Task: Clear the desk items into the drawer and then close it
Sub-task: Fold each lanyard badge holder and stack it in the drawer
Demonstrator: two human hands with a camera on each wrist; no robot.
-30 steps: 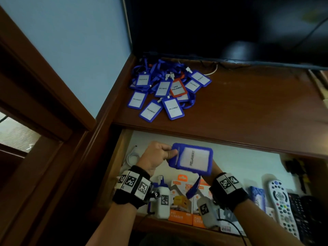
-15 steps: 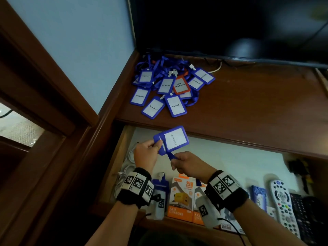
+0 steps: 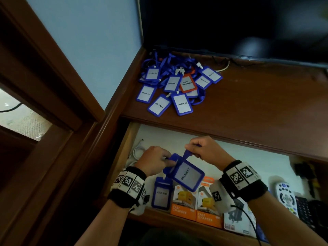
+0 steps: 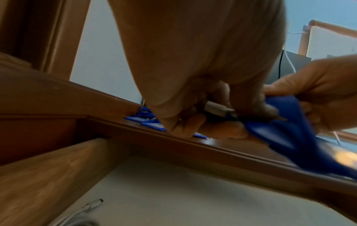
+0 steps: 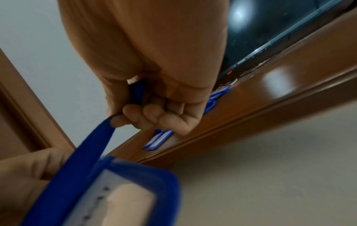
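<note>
Mid-transfer: one blue badge holder held over the open drawer, left hand pinching its clip end, right hand gripping the lanyard. Probably gathering the strap before stowing. Next: lower into the drawer beside the stowed badge, then back to the pile on the worktop.

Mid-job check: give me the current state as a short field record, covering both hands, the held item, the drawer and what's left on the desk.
left hand: pinches the clip end of the blue-framed PELAWAT badge holder
right hand: grips the badge's blue lanyard strap
held badge: above the open wooden drawer, not yet set down
drawer contents: another blue badge holder, orange charger boxes, white remote
desk: pile of blue badges remains on the brown wooden desk
</note>
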